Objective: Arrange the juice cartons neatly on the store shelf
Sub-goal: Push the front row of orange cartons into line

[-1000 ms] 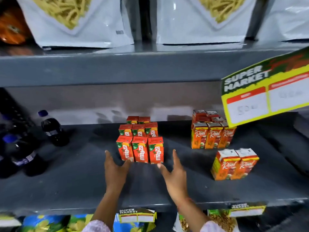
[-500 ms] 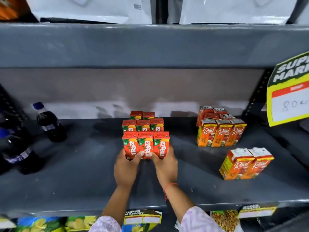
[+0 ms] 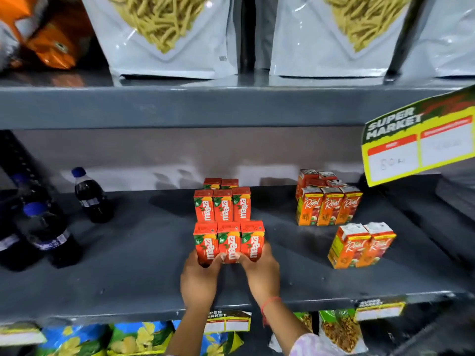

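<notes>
Light is moderate and soft, falling from above and in front. The white snack pouches (image 3: 164,34) at the top of the frame carry bright glare spots. Under the upper shelf (image 3: 180,106) the back wall sits in shade. The grey shelf (image 3: 128,253) holds pale sheen streaks along its rear edge and soft shadows behind the red cartons (image 3: 222,206). Wide-angle bending curves the shelf lines toward the frame edges. The price sign (image 3: 421,142) at right is smeared, its handwriting unreadable. The dark bottles (image 3: 48,227) at far left lose detail.
</notes>
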Tool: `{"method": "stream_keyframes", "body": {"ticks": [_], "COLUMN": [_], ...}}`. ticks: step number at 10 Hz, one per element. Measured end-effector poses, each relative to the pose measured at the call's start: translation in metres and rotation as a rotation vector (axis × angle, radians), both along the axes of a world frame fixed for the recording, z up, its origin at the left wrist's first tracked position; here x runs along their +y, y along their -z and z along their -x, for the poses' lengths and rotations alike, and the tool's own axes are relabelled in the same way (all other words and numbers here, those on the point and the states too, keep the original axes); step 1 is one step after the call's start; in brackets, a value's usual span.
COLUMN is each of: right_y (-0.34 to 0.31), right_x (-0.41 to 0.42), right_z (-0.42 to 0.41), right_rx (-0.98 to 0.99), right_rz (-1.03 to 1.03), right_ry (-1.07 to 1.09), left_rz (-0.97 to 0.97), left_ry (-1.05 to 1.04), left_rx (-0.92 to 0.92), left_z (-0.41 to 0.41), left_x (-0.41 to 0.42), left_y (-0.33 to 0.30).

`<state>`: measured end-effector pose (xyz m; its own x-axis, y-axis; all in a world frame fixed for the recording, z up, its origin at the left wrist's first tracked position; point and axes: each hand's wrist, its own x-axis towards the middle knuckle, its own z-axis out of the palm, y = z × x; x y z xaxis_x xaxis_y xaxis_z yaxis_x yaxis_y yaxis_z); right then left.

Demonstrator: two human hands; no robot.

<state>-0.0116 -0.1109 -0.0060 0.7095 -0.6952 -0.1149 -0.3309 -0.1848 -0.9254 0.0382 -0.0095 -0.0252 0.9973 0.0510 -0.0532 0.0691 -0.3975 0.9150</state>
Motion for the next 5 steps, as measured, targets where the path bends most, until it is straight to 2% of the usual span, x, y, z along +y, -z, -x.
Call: {"method": "stream_keyframes", "body": {"ticks": [3, 5], "right_y": [-0.001, 0.0], "right_x": [0.013, 0.006], "right_z": [0.029, 0.035], "right_rx": [0.079, 0.092], "right_rz": [0.113, 0.099], "right_ry": [-0.015, -0.091], "left_rz": [-0.04, -0.038], "left_ry": [0.005, 0.161], "left_rx": [-0.025, -0.053], "left_z": [0.032, 0.031], "left_x": [0.012, 0.023], "left_y": [-0.003, 0.0]}}
